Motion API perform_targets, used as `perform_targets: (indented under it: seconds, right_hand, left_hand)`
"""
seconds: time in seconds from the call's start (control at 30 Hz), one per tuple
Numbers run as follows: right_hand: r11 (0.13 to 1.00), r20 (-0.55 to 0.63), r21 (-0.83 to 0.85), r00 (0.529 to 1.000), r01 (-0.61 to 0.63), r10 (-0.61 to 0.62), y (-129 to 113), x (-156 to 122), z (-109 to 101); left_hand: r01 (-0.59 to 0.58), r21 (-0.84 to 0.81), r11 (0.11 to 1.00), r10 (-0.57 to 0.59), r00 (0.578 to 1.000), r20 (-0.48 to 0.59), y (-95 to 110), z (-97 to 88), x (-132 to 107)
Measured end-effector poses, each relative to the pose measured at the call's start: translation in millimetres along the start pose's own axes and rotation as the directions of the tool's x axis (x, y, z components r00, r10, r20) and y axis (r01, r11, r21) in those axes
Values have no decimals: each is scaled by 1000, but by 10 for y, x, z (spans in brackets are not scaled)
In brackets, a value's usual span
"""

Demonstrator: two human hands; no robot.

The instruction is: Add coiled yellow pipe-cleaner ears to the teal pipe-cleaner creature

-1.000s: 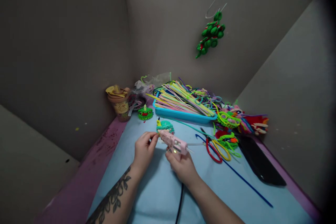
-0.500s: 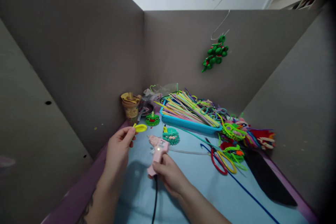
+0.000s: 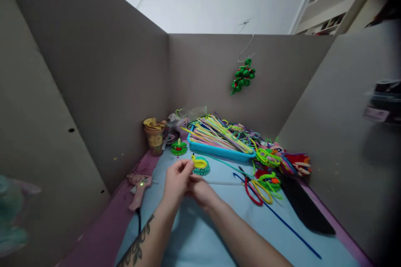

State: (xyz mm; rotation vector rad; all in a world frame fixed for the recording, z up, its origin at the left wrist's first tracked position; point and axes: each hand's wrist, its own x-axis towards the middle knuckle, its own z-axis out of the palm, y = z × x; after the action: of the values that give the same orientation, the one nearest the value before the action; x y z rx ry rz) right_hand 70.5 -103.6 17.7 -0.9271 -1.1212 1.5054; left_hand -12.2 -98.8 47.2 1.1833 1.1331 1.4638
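My left hand pinches a small yellow pipe-cleaner loop and holds it against the top of a teal pipe-cleaner figure on the blue mat. Just to its right, my right hand rests with fingers curled near the figure; what it grips, if anything, is hidden. A pink glue gun, its light on, lies at the mat's left edge, apart from both hands, with its black cord trailing toward me.
A blue tray of pipe cleaners stands behind the hands, with a small green figure and a brown cup to its left. Coloured loops and scraps lie right. Grey cardboard walls enclose the table; a green ornament hangs at the back.
My right hand has let go of the glue gun, which now lies at the left. My left hand has brought the yellow loop from the left onto the teal figure.
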Motion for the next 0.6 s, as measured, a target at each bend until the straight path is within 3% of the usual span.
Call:
perform_targets:
  seconds: [0.03,0.1,0.2,0.33,0.6]
  right_hand:
    - [1000,6,11,1000,-9,9,-42,-43,-191]
    - [993,-96,83,993,78,-70,-114,-103,-500]
    - [983,-190,16,966,180,-174,-115,-113,-764]
    - [986,-309,-35,936,164,-167,60,-46,-876]
    - [989,-370,-62,917,132,-146,197,-34,-932]
  left_hand:
    - [18,-29,999,-18,1000,6,-96,36,38]
    - [31,-37,999,-29,999,40,-279,149,103]
    - [44,-39,998,-41,996,83,-496,359,146]
    - [54,-18,998,-52,991,121,-668,521,127]
    - [51,99,994,-63,990,127,-742,481,116]
